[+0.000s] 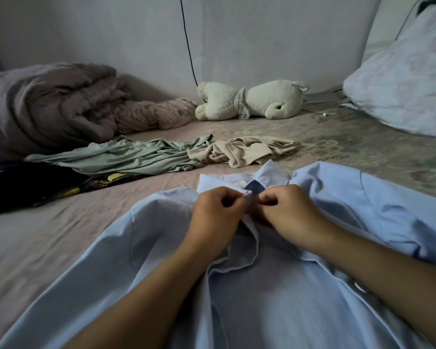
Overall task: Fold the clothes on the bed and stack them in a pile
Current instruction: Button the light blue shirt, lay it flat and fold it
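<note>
- Nearest the camera, on the bed (48, 238): one light blue shirt (141, 238), collared, spread front-up with the collar pointing away from the person; placket open below the neck, a white label showing inside the collar.
- Left hand (215, 215): fingers curled, pinching the left edge of the shirt's front opening just under the collar.
- Right hand (287, 212): fingers curled, pinching the opposite edge (the two hands almost touch at the neck).
- Beyond the shirt, middle of the bed: one sage green garment (126, 157), crumpled and unfolded; touching its right end, one beige garment (249, 149), also crumpled.
- Left edge: one dark printed garment (28, 185) with yellow patches, partly under the green one.
- Far left, against the wall: one bundled mauve quilt (48, 102).
- Against the wall, centre: one white plush toy (252, 99), lying on its side; a black cord (186, 41) hangs down the wall to it.
- Far right: one pale pillow (403, 79), propped up.
</note>
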`<move>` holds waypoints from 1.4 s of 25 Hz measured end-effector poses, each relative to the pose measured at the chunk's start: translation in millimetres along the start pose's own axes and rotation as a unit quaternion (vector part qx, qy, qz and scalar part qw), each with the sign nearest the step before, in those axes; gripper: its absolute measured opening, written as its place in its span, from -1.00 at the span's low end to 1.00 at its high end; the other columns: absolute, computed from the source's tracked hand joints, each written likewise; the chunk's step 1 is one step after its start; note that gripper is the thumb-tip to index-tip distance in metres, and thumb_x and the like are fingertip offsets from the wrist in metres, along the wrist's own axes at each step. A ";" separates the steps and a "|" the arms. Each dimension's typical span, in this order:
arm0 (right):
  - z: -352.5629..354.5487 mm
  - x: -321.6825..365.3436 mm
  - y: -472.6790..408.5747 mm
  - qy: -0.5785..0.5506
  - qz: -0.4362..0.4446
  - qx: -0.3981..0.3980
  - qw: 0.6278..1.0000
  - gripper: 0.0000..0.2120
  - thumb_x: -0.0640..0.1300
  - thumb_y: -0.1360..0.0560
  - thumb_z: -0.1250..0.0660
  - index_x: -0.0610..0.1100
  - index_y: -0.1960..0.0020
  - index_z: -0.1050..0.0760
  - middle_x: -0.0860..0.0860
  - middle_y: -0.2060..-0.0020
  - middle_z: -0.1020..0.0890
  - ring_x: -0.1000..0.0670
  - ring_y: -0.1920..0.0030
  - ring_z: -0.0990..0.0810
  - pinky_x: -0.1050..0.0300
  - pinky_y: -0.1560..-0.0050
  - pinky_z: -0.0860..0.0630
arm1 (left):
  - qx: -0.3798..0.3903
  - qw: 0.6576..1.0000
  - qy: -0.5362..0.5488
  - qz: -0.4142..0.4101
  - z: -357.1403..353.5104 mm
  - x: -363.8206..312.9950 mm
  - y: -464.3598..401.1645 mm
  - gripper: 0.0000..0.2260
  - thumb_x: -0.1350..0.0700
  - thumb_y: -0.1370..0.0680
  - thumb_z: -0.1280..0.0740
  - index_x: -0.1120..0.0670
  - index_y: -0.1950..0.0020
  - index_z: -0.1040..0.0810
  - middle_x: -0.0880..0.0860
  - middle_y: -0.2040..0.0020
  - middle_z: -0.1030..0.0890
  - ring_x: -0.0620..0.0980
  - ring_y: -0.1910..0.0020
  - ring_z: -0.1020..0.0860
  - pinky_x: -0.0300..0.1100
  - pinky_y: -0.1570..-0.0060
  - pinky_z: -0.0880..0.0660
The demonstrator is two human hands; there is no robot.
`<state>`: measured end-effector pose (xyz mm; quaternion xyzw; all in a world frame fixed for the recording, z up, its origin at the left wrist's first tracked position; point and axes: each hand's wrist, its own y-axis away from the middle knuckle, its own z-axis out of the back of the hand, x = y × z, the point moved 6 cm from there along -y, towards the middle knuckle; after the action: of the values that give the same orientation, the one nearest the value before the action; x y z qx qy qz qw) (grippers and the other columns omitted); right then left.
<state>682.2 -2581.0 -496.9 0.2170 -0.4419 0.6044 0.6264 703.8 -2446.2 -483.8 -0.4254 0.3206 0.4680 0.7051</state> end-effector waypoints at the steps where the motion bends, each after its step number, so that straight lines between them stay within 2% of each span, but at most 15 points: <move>1: 2.3 -2.9 -0.3 -0.047 -0.035 -0.007 0.998 -0.88 -0.25 -0.46 -0.39 -0.27 0.23 -0.62 -0.19 0.34 -0.65 0.06 0.32 -0.50 0.17 0.28 -0.47 | 0.007 1.000 0.007 0.010 -1.7 2.4 0.3 -0.86 0.11 -0.48 -0.41 -0.01 0.28 -0.60 -0.15 0.46 -0.58 -0.27 0.46 -0.50 -0.38 0.39 -0.43; 3: 3.5 -10.5 -0.4 -0.142 -0.101 -0.009 0.985 -0.91 -0.27 -0.46 -0.39 -0.25 0.21 -0.62 -0.12 0.35 -0.62 0.06 0.30 -0.52 0.27 0.27 -0.46 | 0.019 0.999 0.040 0.032 -4.4 7.5 0.0 -0.87 0.21 -0.47 -0.42 0.04 0.26 -0.59 -0.11 0.47 -0.58 -0.24 0.48 -0.51 -0.37 0.39 -0.46; 4: 3.0 -12.8 -1.0 -0.178 -0.124 -0.007 0.976 -0.92 -0.28 -0.46 -0.39 -0.25 0.19 -0.62 -0.11 0.32 -0.62 0.04 0.27 -0.54 0.26 0.21 -0.48 | 0.027 0.997 0.058 0.042 -5.6 8.0 1.2 -0.88 0.24 -0.47 -0.42 0.08 0.25 -0.60 -0.07 0.45 -0.60 -0.21 0.46 -0.55 -0.35 0.36 -0.51; 7: 0.9 -15.1 -1.3 -0.209 -0.148 -0.001 0.967 -0.94 -0.30 -0.46 -0.39 -0.26 0.17 -0.62 -0.15 0.26 -0.65 -0.01 0.22 -0.58 0.16 0.10 -0.54 | 0.048 0.993 0.084 0.061 -8.1 7.0 6.6 -0.92 0.25 -0.47 -0.42 0.14 0.23 -0.63 0.07 0.39 -0.66 -0.08 0.38 -0.62 -0.18 0.19 -0.62; 9: 0.3 -12.6 0.5 -0.210 -0.143 0.001 0.967 -0.95 -0.31 -0.46 -0.39 -0.25 0.16 -0.62 -0.11 0.29 -0.65 0.03 0.25 -0.58 0.27 0.18 -0.53 | 0.047 0.993 0.088 0.064 -8.1 5.3 8.3 -0.90 0.21 -0.47 -0.43 0.17 0.25 -0.65 0.13 0.37 -0.66 -0.01 0.35 -0.62 -0.11 0.15 -0.61; 11: 0.2 -10.0 3.0 -0.217 -0.135 -0.003 0.967 -0.95 -0.31 -0.44 -0.41 -0.20 0.16 -0.59 -0.09 0.28 -0.64 0.05 0.25 -0.59 0.31 0.22 -0.53 | 0.040 0.991 0.092 0.086 -7.9 8.0 7.5 -0.84 0.20 -0.48 -0.42 0.20 0.29 -0.65 0.15 0.38 -0.65 0.02 0.36 -0.61 -0.12 0.17 -0.60; 14: 1.1 -12.1 3.7 -0.204 -0.137 -0.022 0.969 -0.79 -0.28 -0.36 -0.49 -0.10 0.15 -0.48 -0.13 0.18 -0.65 0.00 0.19 -0.59 0.14 0.10 -0.55 | 0.045 0.964 0.194 0.178 -12.8 20.0 7.3 -0.83 0.31 -0.50 -0.36 0.32 0.29 -0.60 0.19 0.40 -0.60 0.03 0.43 -0.59 -0.20 0.31 -0.59; 17: 2.2 -11.7 4.0 -0.187 -0.155 -0.019 0.970 -0.75 -0.27 -0.36 -0.50 -0.11 0.16 -0.44 -0.06 0.23 -0.60 0.03 0.23 -0.55 0.24 0.20 -0.50 | 0.051 0.927 0.291 0.231 -20.5 26.9 9.7 -0.88 0.33 -0.50 -0.34 0.33 0.23 -0.57 0.21 0.34 -0.58 0.05 0.41 -0.56 -0.22 0.35 -0.57; 20: 3.6 -9.3 4.3 -0.178 -0.160 -0.011 0.971 -0.76 -0.29 -0.36 -0.49 -0.11 0.19 -0.43 -0.04 0.27 -0.58 0.05 0.28 -0.54 0.31 0.30 -0.46 | 0.046 0.923 0.312 0.220 -23.5 29.3 10.0 -0.84 0.28 -0.53 -0.33 0.28 0.26 -0.54 0.17 0.37 -0.58 -0.01 0.45 -0.57 -0.26 0.39 -0.57; 23: 2.9 -11.1 4.3 -0.214 -0.173 -0.011 0.961 -0.75 -0.36 -0.36 -0.47 -0.14 0.20 -0.43 -0.10 0.26 -0.58 0.02 0.29 -0.54 0.28 0.29 -0.50 | 0.041 0.931 0.305 0.196 -23.4 28.6 11.1 -0.85 0.28 -0.53 -0.32 0.26 0.24 -0.53 0.14 0.40 -0.58 -0.06 0.48 -0.56 -0.29 0.43 -0.54; 28: 0.8 -14.3 3.4 -0.254 -0.185 -0.008 0.949 -0.75 -0.43 -0.37 -0.43 -0.16 0.20 -0.42 -0.11 0.33 -0.57 0.01 0.38 -0.54 0.23 0.32 -0.51 | 0.004 0.982 0.172 0.077 -19.0 18.8 15.1 -0.87 0.21 -0.54 -0.35 0.22 0.18 -0.61 0.19 0.27 -0.66 0.00 0.31 -0.60 -0.17 0.23 -0.60; 31: 2.3 -12.5 4.2 -0.230 -0.171 -0.008 0.958 -0.76 -0.42 -0.38 -0.42 -0.15 0.21 -0.43 -0.08 0.36 -0.57 0.02 0.36 -0.54 0.24 0.28 -0.51 | -0.004 0.988 0.150 0.046 -17.5 17.1 13.6 -0.88 0.19 -0.53 -0.37 0.20 0.17 -0.63 0.18 0.25 -0.67 0.02 0.28 -0.61 -0.13 0.21 -0.60; 35: -1.1 -15.5 5.3 -0.321 -0.195 -0.012 0.927 -0.74 -0.46 -0.37 -0.41 -0.17 0.23 -0.41 -0.11 0.37 -0.57 -0.02 0.33 -0.57 0.20 0.22 -0.55 | 0.009 0.994 0.111 -0.010 -16.6 12.1 13.2 -0.91 0.19 -0.53 -0.36 0.19 0.13 -0.62 0.17 0.21 -0.66 0.16 0.18 -0.63 0.02 0.11 -0.60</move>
<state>679.4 -2587.9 -511.4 0.4738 -0.5753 0.3635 0.5589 694.8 -2453.8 -505.2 -0.4713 0.3965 0.4079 0.6740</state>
